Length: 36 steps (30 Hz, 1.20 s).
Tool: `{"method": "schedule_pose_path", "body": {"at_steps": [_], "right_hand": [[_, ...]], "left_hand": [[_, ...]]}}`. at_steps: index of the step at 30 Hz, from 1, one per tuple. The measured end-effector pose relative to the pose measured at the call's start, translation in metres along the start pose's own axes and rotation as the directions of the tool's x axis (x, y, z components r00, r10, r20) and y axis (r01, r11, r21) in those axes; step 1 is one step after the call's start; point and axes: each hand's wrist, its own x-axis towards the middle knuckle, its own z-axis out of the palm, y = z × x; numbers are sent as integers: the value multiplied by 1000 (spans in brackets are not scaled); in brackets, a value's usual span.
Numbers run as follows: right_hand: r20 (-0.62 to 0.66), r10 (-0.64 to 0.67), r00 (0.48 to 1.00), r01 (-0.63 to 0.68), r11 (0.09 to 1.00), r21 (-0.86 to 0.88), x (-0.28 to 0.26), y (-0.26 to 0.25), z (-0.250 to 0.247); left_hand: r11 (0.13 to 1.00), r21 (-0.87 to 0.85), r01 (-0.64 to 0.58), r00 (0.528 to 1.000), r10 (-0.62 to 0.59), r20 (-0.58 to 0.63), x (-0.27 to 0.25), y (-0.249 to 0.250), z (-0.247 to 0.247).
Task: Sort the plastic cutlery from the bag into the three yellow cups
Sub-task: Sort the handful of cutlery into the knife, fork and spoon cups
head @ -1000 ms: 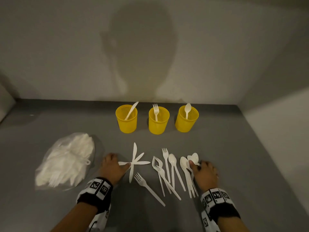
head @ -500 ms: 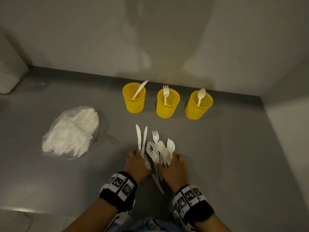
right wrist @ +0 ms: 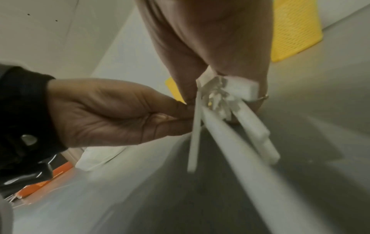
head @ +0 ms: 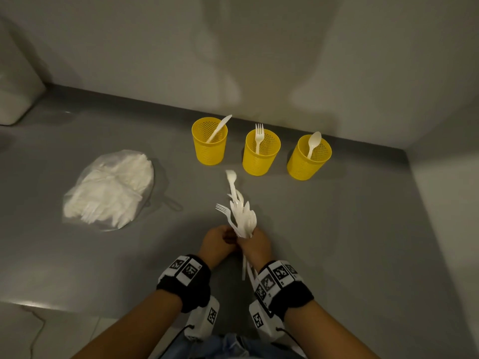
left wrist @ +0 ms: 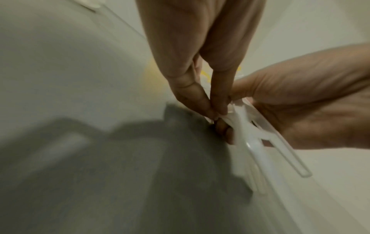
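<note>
At lower centre of the head view the right hand (head: 255,246) clenches the bundle (head: 242,216) by its handles, heads fanning toward the 3 cups (head: 261,161) above, while the left hand (head: 216,242) pinches handles from the left, equally near.

Head view — set high, looking forward and down; takes in the grey counter (head: 337,242) and back wall, the two-handed grip low at centre, three yellow cups (head: 261,156) beyond it.
Left wrist view — very near, looking along the left hand (left wrist: 202,66) into the grip; the right hand (left wrist: 312,110) enters from the right.
Right wrist view — equally near, facing the same grip from the opposite side.
Shared by all three: the cutlery bundle (head: 242,216) at the grip.
</note>
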Motion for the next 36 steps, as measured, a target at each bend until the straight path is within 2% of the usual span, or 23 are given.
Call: {"method": "schedule_pose_path", "body": {"at_steps": [5, 8, 10, 12, 14, 15, 17, 19, 21, 22, 26, 31, 32, 34, 35, 36], "right_hand": [[8, -75, 997, 74, 994, 79, -1, 3, -6], [29, -123, 992, 107, 939, 328, -5, 4, -18], [65, -159, 985, 115, 891, 439, -8, 5, -27], [78, -165, 983, 111, 880, 462, -11, 7, -35], [56, -143, 988, 102, 883, 458, -14, 10, -44], [39, -130, 991, 97, 883, 460, -15, 13, -48], [5, -120, 993, 104, 880, 464, -19, 16, -56], [-23, -135, 991, 130, 868, 479, -23, 20, -63], [-37, -167, 985, 166, 881, 443, -28, 23, -69], [-38, -184, 982, 183, 892, 414, -31, 25, -71], [-31, -208, 978, 204, 903, 377, -45, 29, -82], [22, -200, 980, 169, 877, 450, -58, 39, -91], [30, -182, 983, 147, 869, 472, -59, 41, -93], [14, -147, 989, 118, 844, 523, -60, 47, -97], [0, -126, 992, 105, 825, 555, -59, 50, -100], [-15, -107, 994, 94, 799, 594, -59, 52, -102]], "left_hand": [[991, 63, -114, 991, 110, 72, 4, 9, -6], [990, 45, -131, 977, 121, 177, 7, 18, -14], [993, 46, -105, 973, 93, 213, 11, 18, -19], [999, -14, -29, 972, 32, 233, 15, 20, -23], [999, -19, 30, 982, -25, 186, 20, 22, -30], [999, 1, 50, 992, -50, 119, 23, 23, -34], [990, 111, 86, 995, -80, -52, 35, 24, -44], [934, 323, 155, 985, -122, -118, 48, 26, -49], [812, 554, 185, 983, -146, -114, 57, 32, -48], [772, 614, 167, 986, -134, -99, 59, 35, -46], [706, 703, 92, 994, -102, -28, 67, 39, -38], [776, 606, 177, 982, -179, -59, 71, 34, -39], [828, 534, 171, 984, -168, -54, 71, 34, -36], [955, 253, 153, 988, -147, -43, 68, 40, -28], [979, 131, 156, 987, -150, -61, 72, 41, -24], [982, 103, 159, 985, -151, -84, 74, 46, -18]]}}
